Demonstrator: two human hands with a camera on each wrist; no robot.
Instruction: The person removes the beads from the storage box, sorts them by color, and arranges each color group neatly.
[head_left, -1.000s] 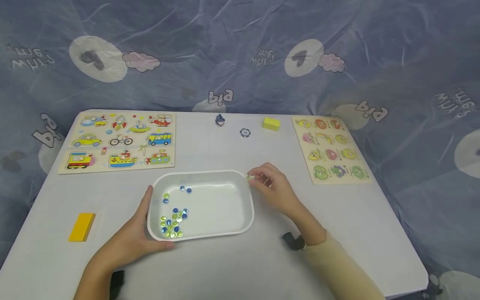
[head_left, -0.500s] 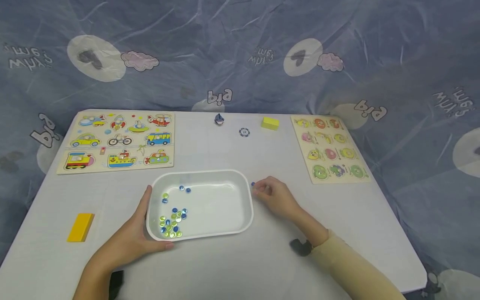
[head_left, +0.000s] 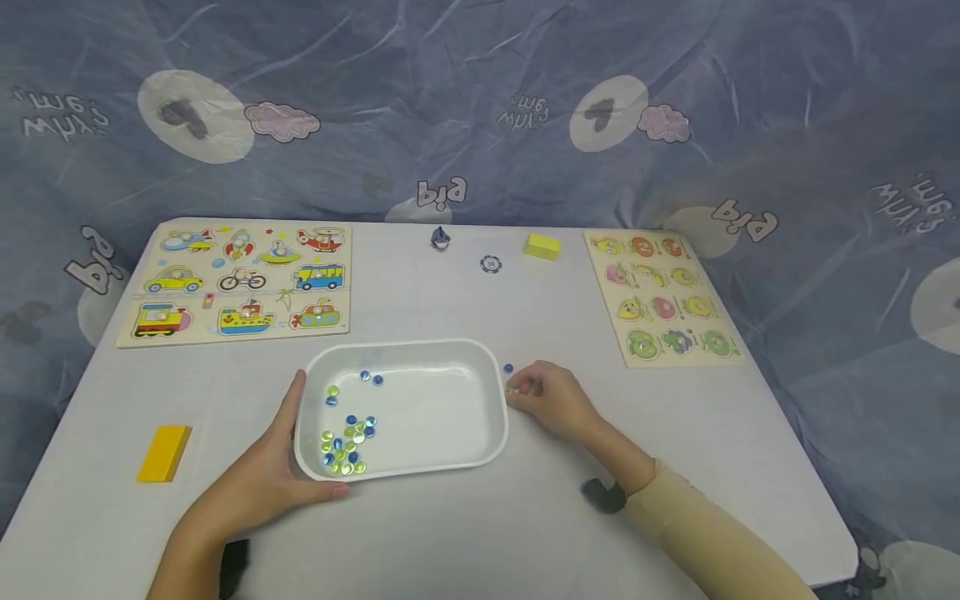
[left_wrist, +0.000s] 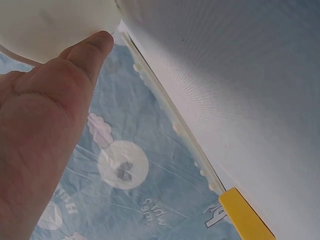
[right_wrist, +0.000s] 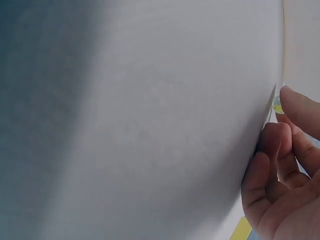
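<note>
A white rectangular tray (head_left: 420, 471) lies mid-table, holding several blue and yellow-green flat glass beads (head_left: 349, 446), mostly in its near left corner. My left hand (head_left: 262, 471) grips the tray's left end, thumb along the near side and fingers along the left wall. Just outside the tray's right end, my right hand (head_left: 551, 400) has its thumb and index fingertips at a yellow-green glass bead (right_wrist: 278, 105), apparently pinching it low over the table. A blue glass bead (head_left: 508, 368) lies just beyond those fingertips, beside the tray.
A vehicle puzzle board (head_left: 240, 283) lies at the back left, a fruit puzzle board (head_left: 663, 300) at the right. Near the back edge are a small blue figurine (head_left: 440, 238), a chip (head_left: 491, 264) and a yellow block (head_left: 542, 247). An orange-yellow block (head_left: 164, 454) lies left.
My right hand has come toward me along the tray's right end, from the far corner. A blue bead has come into view beside its fingertips. The left hand and tray stay put.
</note>
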